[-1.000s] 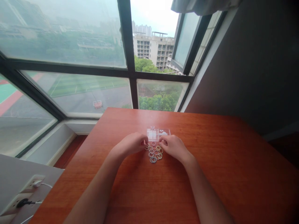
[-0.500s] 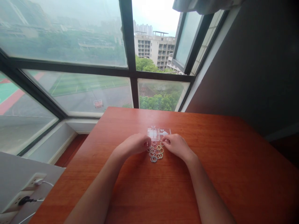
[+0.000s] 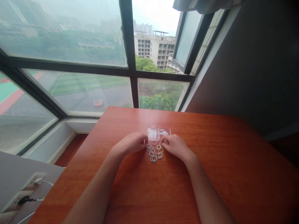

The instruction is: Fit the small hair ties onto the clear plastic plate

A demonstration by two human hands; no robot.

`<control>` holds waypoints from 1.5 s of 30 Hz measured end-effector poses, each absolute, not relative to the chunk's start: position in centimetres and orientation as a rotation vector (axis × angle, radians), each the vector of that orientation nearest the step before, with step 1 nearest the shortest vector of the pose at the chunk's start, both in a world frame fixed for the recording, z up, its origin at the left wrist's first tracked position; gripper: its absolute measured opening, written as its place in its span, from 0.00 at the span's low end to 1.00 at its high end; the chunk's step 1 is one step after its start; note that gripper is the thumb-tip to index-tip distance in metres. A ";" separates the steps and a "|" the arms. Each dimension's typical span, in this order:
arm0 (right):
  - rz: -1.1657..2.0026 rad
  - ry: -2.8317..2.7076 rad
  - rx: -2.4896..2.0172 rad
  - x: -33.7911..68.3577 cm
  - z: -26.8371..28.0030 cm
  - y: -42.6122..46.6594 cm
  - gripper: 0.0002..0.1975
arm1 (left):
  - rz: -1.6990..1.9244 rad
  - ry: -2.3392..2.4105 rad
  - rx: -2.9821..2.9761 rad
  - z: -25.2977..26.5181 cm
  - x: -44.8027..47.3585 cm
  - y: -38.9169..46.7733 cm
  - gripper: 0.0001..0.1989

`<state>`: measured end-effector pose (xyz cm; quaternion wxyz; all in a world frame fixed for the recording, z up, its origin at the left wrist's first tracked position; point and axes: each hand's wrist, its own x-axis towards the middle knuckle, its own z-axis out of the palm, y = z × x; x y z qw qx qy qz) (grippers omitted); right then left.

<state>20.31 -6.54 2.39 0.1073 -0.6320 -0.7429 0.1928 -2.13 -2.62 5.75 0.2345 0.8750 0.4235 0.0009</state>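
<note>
Several small pastel rings, which look like hair ties (image 3: 156, 152), lie in a loose overlapping cluster on the brown wooden table (image 3: 149, 189). My left hand (image 3: 134, 142) is at the cluster's upper left edge, its fingers curled together; whether anything is between them cannot be made out. On the other side, my right hand (image 3: 174, 145) has thumb and forefinger pinched at a pale ring at the upper right of the cluster. Just beyond the rings rests a clear plastic box (image 3: 153, 134) with its transparent lid (image 3: 165, 133) opened to the right.
Window panes with dark frames (image 3: 133, 73) rise behind the table's far edge, one sash swung outward. A dark wall (image 3: 245, 68) stands to the right. At lower left, wall sockets (image 3: 30, 189) hold plugs with cables.
My left hand has drawn slightly left and up, uncovering more of the rings at that side. My right fingertips have shifted a little left, onto the upper right ring.
</note>
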 end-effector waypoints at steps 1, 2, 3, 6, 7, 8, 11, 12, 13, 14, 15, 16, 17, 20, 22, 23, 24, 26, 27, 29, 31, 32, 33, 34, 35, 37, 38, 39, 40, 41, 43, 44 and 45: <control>0.574 -2.188 -1.855 20.3 2.4 -6.6 0.07 | -0.002 1.167 2.398 5.7 -2.2 -2.6 0.09; 0.580 -2.190 -1.850 20.2 2.3 -6.6 0.07 | -0.005 1.170 2.394 5.7 -2.2 -2.6 0.09; 0.585 -2.195 -1.839 20.2 2.3 -6.6 0.07 | -0.006 1.173 2.391 5.7 -2.2 -2.6 0.09; 0.599 -2.219 -1.804 20.2 2.1 -6.6 0.07 | 0.006 1.176 2.389 5.5 -2.2 -2.5 0.09; 0.600 -2.229 -1.797 20.2 2.0 -6.6 0.07 | 0.012 1.177 2.389 5.5 -2.2 -2.6 0.09; 0.599 -2.238 -1.792 20.2 1.9 -6.6 0.07 | 0.017 1.177 2.389 5.5 -2.2 -2.6 0.09; 0.592 -2.252 -1.792 20.1 1.9 -6.6 0.07 | 0.025 1.178 2.386 5.4 -2.2 -2.6 0.09; 0.590 -2.252 -1.800 20.1 1.9 -6.6 0.07 | 0.027 1.179 2.383 5.4 -2.2 -2.6 0.08; 0.590 -2.251 -1.812 20.1 2.0 -6.6 0.07 | 0.028 1.180 2.381 5.4 -2.2 -2.6 0.08; 0.591 -2.250 -1.824 20.1 2.0 -6.6 0.07 | 0.028 1.179 2.381 5.4 -2.2 -2.6 0.08; 0.591 -2.246 -1.835 20.1 2.1 -6.6 0.07 | 0.026 1.178 2.383 5.5 -2.2 -2.6 0.08; 0.591 -2.241 -1.843 20.1 2.1 -6.6 0.07 | 0.024 1.178 2.384 5.5 -2.2 -2.6 0.08; 0.591 -2.234 -1.847 20.2 2.2 -6.5 0.07 | 0.025 1.178 2.387 5.5 -2.2 -2.5 0.08; 0.585 -2.219 -1.858 20.2 2.1 -6.5 0.07 | 0.033 1.174 2.394 5.5 -2.1 -2.5 0.08; 0.572 -2.228 -1.863 20.2 2.1 -6.6 0.06 | 0.026 1.172 2.393 5.4 -2.1 -2.5 0.09; 0.564 -2.236 -1.865 20.1 2.1 -6.6 0.06 | 0.021 1.171 2.392 5.4 -2.0 -2.5 0.09; 0.557 -2.244 -1.866 20.0 2.1 -6.6 0.07 | 0.017 1.170 2.390 5.4 -2.0 -2.5 0.09; 0.547 -2.266 -1.864 19.8 2.1 -6.6 0.07 | 0.017 1.169 2.388 5.3 -1.9 -2.6 0.09; 0.545 -2.278 -1.864 19.7 2.2 -6.6 0.07 | 0.022 1.168 2.387 5.3 -1.9 -2.6 0.09; 0.537 -2.298 -1.871 19.6 2.2 -6.7 0.07 | 0.022 1.163 2.385 5.2 -1.9 -2.6 0.09; 0.526 -2.304 -1.878 19.5 2.1 -6.7 0.06 | 0.010 1.149 2.383 5.2 -1.8 -2.7 0.09; 0.518 -2.301 -1.878 19.5 2.1 -6.7 0.06 | 0.006 1.140 2.381 5.2 -1.8 -2.7 0.09; 0.510 -2.297 -1.876 19.5 2.0 -6.6 0.06 | 0.004 1.133 2.378 5.1 -1.8 -2.7 0.09; 0.504 -2.291 -1.874 19.6 1.9 -6.6 0.06 | 0.003 1.130 2.374 5.1 -1.7 -2.7 0.08; 0.500 -2.285 -1.874 19.6 1.9 -6.6 0.06 | 0.005 1.129 2.370 5.1 -1.7 -2.7 0.08; 0.494 -2.271 -1.880 19.5 1.9 -6.5 0.05 | 0.011 1.129 2.364 5.1 -1.8 -2.8 0.08; 0.495 -2.265 -1.883 19.5 1.9 -6.5 0.05 | 0.011 1.129 2.362 5.2 -1.8 -2.8 0.08; 0.497 -2.259 -1.884 19.5 1.9 -6.5 0.05 | 0.012 1.129 2.363 5.2 -1.8 -2.8 0.08; 0.500 -2.254 -1.882 19.5 2.0 -6.5 0.05 | 0.013 1.130 2.366 5.2 -1.8 -2.8 0.08; 0.506 -2.251 -1.875 19.5 2.0 -6.5 0.05 | 0.014 1.129 2.370 5.3 -1.8 -2.8 0.08; 0.519 -2.240 -1.853 19.5 2.1 -6.5 0.05 | 0.020 1.121 2.379 5.4 -1.8 -2.8 0.08; 0.523 -2.233 -1.841 19.5 2.1 -6.6 0.05 | 0.028 1.115 2.384 5.4 -1.8 -2.8 0.08; 0.523 -2.225 -1.831 19.5 2.1 -6.6 0.05 | 0.037 1.107 2.388 5.5 -1.8 -2.8 0.08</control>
